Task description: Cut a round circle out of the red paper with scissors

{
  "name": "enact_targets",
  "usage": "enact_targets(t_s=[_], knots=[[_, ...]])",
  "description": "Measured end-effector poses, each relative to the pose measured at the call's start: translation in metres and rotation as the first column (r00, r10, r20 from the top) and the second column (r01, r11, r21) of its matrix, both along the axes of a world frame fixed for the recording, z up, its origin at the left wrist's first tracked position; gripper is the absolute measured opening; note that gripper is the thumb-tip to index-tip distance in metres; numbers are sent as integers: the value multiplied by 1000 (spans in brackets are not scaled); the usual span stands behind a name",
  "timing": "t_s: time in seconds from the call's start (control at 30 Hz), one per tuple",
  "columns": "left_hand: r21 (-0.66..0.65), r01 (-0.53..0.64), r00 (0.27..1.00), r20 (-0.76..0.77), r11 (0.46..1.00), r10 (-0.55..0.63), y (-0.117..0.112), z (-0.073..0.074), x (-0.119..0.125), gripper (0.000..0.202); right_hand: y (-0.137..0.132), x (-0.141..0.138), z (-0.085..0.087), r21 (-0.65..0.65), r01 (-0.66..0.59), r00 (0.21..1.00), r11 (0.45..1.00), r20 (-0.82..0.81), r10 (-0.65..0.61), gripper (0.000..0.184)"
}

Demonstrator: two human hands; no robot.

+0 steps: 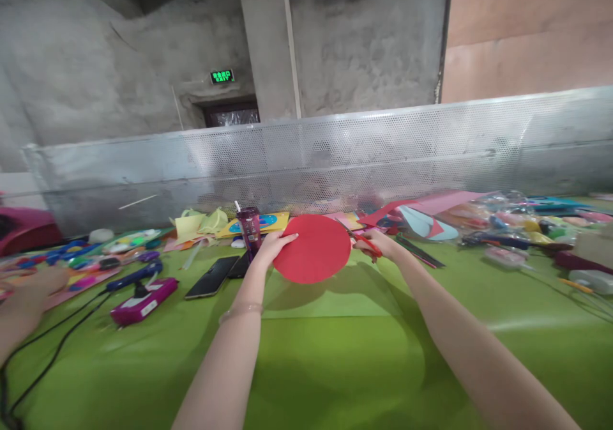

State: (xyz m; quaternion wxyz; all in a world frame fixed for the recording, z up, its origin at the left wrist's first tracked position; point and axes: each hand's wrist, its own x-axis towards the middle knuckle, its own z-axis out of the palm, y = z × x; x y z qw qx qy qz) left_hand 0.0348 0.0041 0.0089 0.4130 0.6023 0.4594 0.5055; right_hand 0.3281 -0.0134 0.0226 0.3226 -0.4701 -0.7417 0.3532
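My left hand (275, 249) grips the left edge of a round sheet of red paper (313, 251), thumb on top and the other fingers hidden behind it. The sheet is held up above the table, its face towards me. At its right edge, my right hand (382, 246) is closed around the red handles of a pair of scissors (366, 241). Their blades point up and left at the paper's rim. Below the paper, a light green sheet (330, 302) lies flat on the green table.
A dark cup with a straw (249, 229) and a black phone (211, 278) stand and lie left of my left hand. Further left are a purple power strip (143, 301), black cords and another person's hand (48, 283). Paper scraps (426, 222) and bagged craft supplies (517, 219) lie right.
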Motion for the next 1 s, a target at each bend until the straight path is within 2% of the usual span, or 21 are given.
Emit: enact_targets(t_s=[0.47,1.0], knots=[[-13,27,999,27,1000,-26,-2,1,1,35,7,2,-6,20,-8,998,1000,66,6,24],[-27,17,1000,13,999,-17,-3,2,1,33,4,3,-4,58,-4,995,998,101,-2,26]])
